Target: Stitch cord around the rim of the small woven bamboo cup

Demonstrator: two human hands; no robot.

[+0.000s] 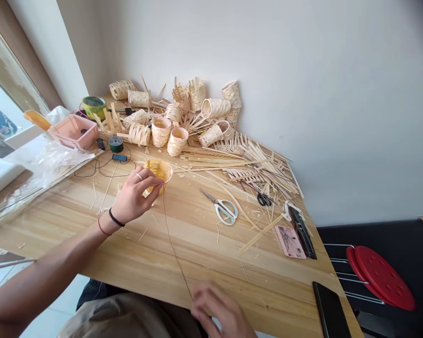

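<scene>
My left hand grips a small woven bamboo basket from the side, just above the wooden tabletop. Its fingers cover the near wall, and a ring shows on one finger. A thin dark cord runs from the basket down across the table to my right hand. That hand is blurred at the table's near edge, with its fingers pinched at the cord's lower end. White-handled scissors lie to the right of the basket, out of reach of both hands' fingers.
Several woven bamboo cups are heaped against the wall behind loose bamboo strips. A pink tray, a green spool and black wires sit at the back left. A black phone lies on the right edge, beside a red stool.
</scene>
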